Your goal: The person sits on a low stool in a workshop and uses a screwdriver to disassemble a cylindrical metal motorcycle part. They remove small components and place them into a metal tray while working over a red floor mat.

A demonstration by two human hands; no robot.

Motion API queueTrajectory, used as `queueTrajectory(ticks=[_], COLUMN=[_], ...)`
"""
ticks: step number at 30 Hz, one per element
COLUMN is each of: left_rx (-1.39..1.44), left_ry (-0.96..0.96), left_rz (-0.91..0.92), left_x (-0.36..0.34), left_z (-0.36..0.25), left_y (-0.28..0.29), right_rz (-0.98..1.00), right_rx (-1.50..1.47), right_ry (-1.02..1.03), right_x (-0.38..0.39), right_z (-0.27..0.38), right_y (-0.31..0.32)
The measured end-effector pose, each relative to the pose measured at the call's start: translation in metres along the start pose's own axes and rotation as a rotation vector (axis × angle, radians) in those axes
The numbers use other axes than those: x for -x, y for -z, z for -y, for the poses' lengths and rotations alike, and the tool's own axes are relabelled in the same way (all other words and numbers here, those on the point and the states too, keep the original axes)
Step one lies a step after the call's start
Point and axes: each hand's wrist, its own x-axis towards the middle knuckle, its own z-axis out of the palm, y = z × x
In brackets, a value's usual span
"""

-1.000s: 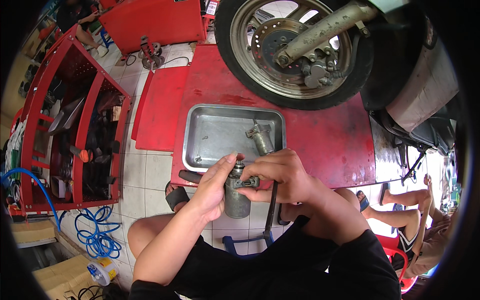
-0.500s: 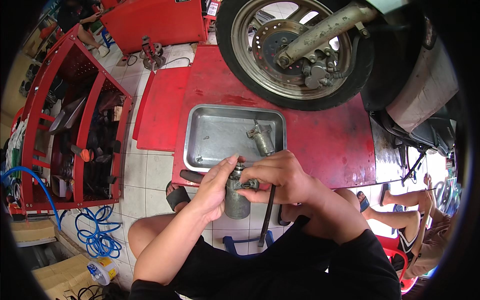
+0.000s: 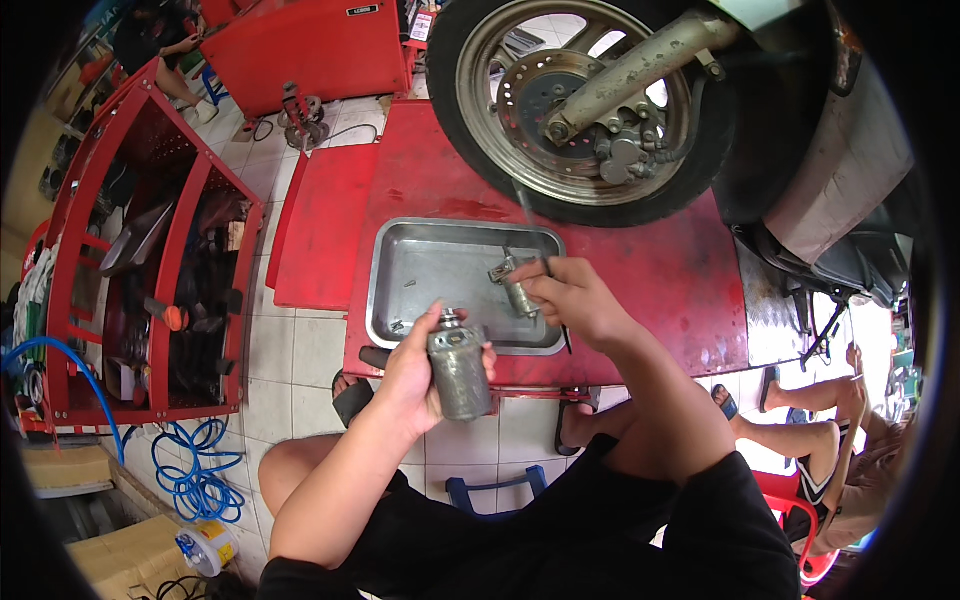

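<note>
My left hand (image 3: 408,373) is wrapped round a grey, worn metal starter motor (image 3: 462,378), its narrow shaft end pointing up and away from me. Above the right part of the tray, my right hand (image 3: 575,298) is closed on a slim dark rod-like tool (image 3: 567,341), smeared by motion, its far end rising towards the wheel. Under that hand, a second, similar metal motor (image 3: 518,291) lies in the shallow metal tray (image 3: 377,290), partly covered by my fingers. Small metal bits (image 3: 398,326) lie in the tray's near left corner.
The tray rests on a red bench (image 3: 660,300). Beyond it stands a motorbike's front wheel (image 3: 452,120). A dark handle (image 3: 375,357) lies at the bench's near edge. Left are a red tool rack (image 3: 150,330) and coiled blue hose (image 3: 200,470). Another person (image 3: 860,460) sits at right.
My right hand has left the motor and moved up and right over the tray, swinging the rod-like tool from pointing down to pointing up. The held motor has shifted slightly left and up.
</note>
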Motion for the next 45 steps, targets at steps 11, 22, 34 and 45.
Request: queueTrajectory(ticks=[11,22,34,45], left_rx=[0.014,-0.041,-0.092,-0.119], left_ry=[-0.072,-0.1,-0.038,-0.095], left_rz=[-0.108,-0.096,-0.132,-0.168], left_x=[0.001,0.005,0.0,0.003], left_z=[-0.004,-0.005,-0.002,0.003], left_y=[0.003,0.0,0.003,-0.003], right_rz=[0.239,0.273,-0.039,0.11], right_rx=[-0.424,-0.219,0.294,-0.058], right_ry=[-0.185,-0.06,0.15,0.119], right_x=[-0.012,0.005,0.01,0.044], right_z=[-0.02,0.005,0.011,0.039], right_y=[-0.019,-0.014,-0.02,-0.029])
